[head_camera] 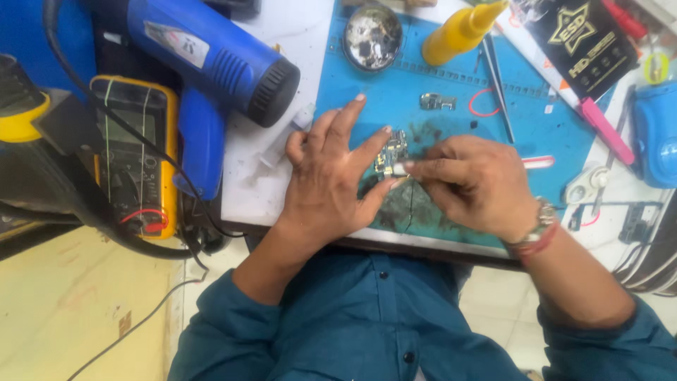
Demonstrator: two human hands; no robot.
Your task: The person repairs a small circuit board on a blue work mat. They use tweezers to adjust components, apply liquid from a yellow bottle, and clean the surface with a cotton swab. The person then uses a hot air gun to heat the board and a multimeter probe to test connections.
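blue work mat (543, 127) on cluttered bench; small circuit board (392, 154) under spread left hand (331, 180) fingertips, right hand (472, 183) pinching white tool tip (399, 168) against it.

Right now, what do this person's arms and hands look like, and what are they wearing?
Both hands are bare. The left hand has no jewellery showing. The right hand has a metal wristwatch and red thread bands at the wrist. Teal-blue shirt sleeves are pushed up both forearms.
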